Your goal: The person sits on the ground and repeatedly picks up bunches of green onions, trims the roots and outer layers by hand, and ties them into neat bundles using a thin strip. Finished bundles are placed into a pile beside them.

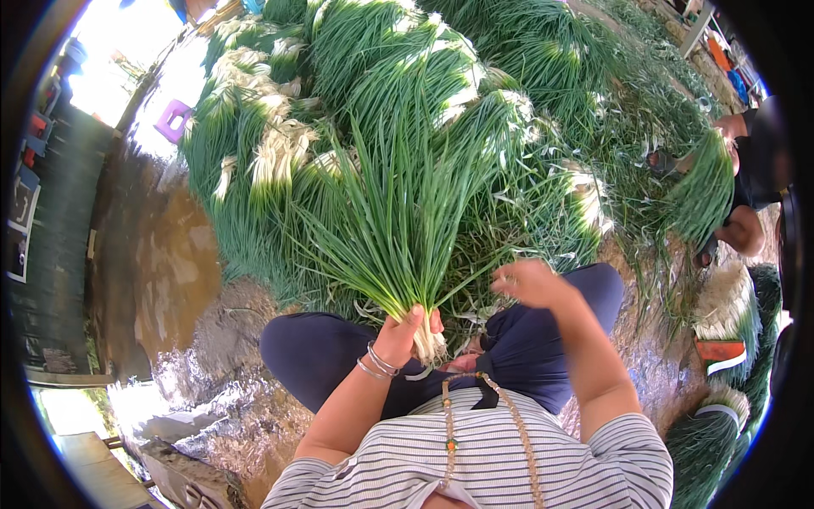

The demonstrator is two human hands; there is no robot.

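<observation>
My left hand [407,334], with bracelets at its wrist, grips a bunch of green onions [407,229] just above the white, rooted ends. The long green leaves fan out away from me over the heap ahead. To the right of the bunch, my right hand [531,283] is raised above my right knee. It is blurred, its fingers look loosely bent and apart, and I see nothing held in them. One stray leaf from the bunch slants towards it. Loose leaves and trimmings [509,223] lie on the ground past my crossed legs.
Piled bundles of green onions [388,70] spread ahead. At the right, a person's hand [731,127] holds another bunch [706,184]. Banded bundles [725,312] lie at the right. A purple plastic stool [173,121] stands on the wet ground [165,254] at the left.
</observation>
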